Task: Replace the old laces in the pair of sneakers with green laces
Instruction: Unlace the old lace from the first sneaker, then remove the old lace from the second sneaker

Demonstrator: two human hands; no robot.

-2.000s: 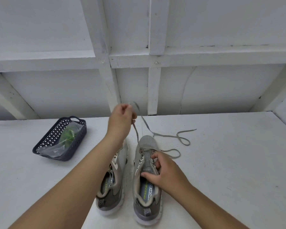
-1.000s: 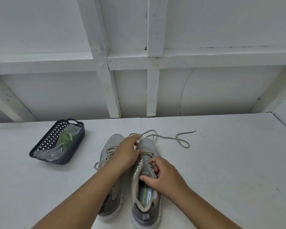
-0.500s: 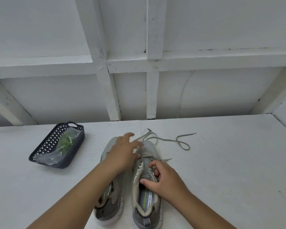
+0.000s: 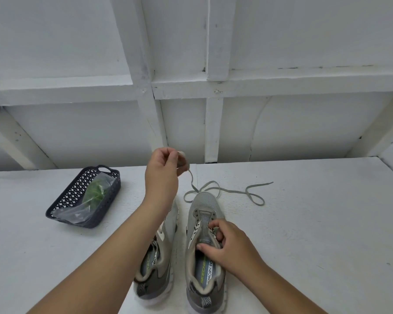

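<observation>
Sneakers sat side by side near the front of the white table (image 4: 304, 223), toes pointing far. The right sneaker (image 4: 204, 252) was nearly stripped: its old lace (image 4: 236, 191) trailed loose across the table beyond the toe, one end raised in the left hand (image 4: 162, 171), whose fingers pinched it above the toes. The right hand (image 4: 227, 243) curled over the tongue and upper eyelets, holding the shoe down. This looked like the unlacing step; the next pull likely needed to go up and away to free the last eyelets. The left sneaker (image 4: 156, 264) appeared still laced. Green laces (image 4: 95, 193) waited bagged in the dark basket (image 4: 61, 207), far left. Open table lay to the right.
</observation>
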